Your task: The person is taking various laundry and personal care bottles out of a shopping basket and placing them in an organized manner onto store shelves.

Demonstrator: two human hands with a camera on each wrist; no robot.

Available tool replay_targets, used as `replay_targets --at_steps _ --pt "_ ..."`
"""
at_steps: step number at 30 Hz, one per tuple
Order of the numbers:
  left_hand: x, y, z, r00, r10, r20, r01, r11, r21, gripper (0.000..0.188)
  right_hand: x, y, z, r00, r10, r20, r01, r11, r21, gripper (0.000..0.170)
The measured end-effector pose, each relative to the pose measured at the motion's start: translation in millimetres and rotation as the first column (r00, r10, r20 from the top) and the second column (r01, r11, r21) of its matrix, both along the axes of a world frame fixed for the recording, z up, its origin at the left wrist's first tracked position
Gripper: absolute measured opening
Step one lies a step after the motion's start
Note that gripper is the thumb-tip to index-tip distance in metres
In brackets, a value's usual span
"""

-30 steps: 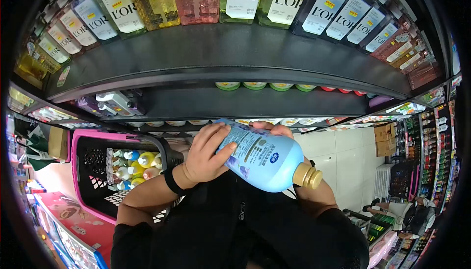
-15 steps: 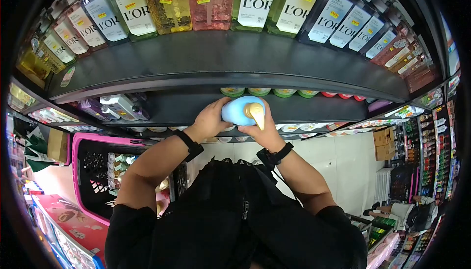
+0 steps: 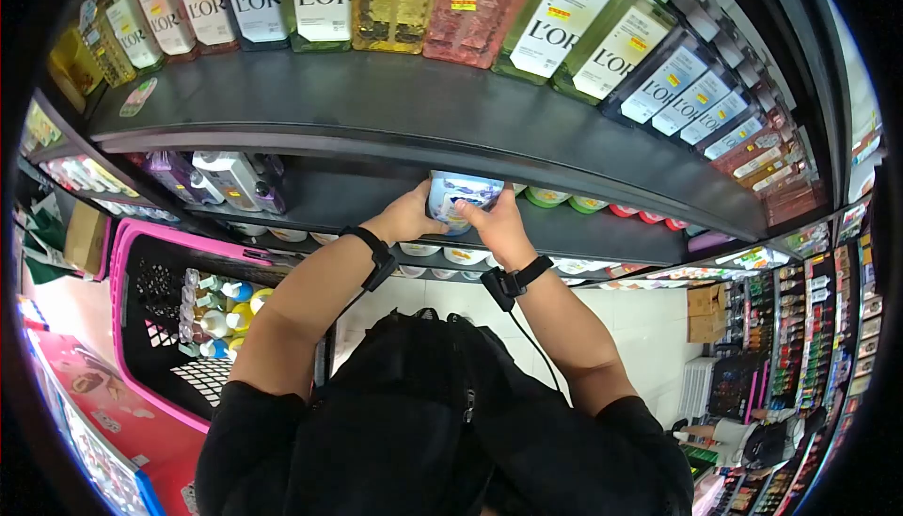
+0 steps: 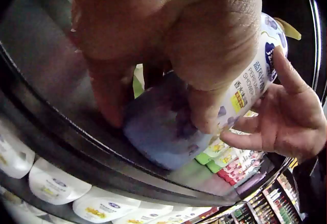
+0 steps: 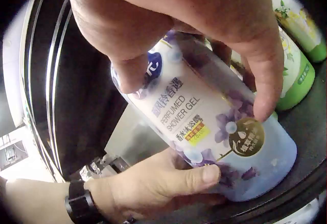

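A blue and white shower gel bottle [image 3: 465, 189] with purple flowers on its label is at the lower shelf, its top hidden under the upper shelf in the head view. My left hand [image 3: 410, 216] grips its lower left side, the thumb on the label in the right wrist view. On the other side my right hand [image 3: 499, 233] holds it higher up, thumb and fingers on the front [image 5: 186, 117]. A bit of the gold pump [image 4: 289, 29] shows in the left wrist view. The bottle's base is right at the shelf surface, with the label towards me.
Green-based bottles [image 5: 299, 78] stand to the right on the same shelf, purple and grey packs [image 3: 230, 182] to the left. The upper shelf [image 3: 310, 107] bears rows of large bottles. White bottles [image 4: 56, 180] line the shelf below. A pink-rimmed basket [image 3: 118, 304] holds several bottles.
The bottle was tilted close to my chest, then came upright at the shelf front. Both hands have since carried it forward, under the upper shelf, and its front label now faces me.
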State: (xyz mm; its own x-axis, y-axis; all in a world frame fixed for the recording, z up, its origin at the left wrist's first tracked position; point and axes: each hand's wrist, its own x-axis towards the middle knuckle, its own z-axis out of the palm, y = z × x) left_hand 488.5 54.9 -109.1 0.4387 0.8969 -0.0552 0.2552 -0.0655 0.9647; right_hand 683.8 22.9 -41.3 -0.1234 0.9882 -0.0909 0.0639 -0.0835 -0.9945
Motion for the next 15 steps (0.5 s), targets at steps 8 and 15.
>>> replay_targets --at_steps 8,15 --pt "7 -3 -16 0.995 0.024 -0.098 -0.023 1.000 0.011 0.084 2 2 -4 0.999 0.024 0.023 -0.026 0.996 0.085 0.072" --pt "5 -1 -17 0.998 0.008 -0.065 -0.009 1.000 -0.021 0.081 -1 0 9 0.999 0.026 0.032 -0.028 0.999 0.038 0.073"
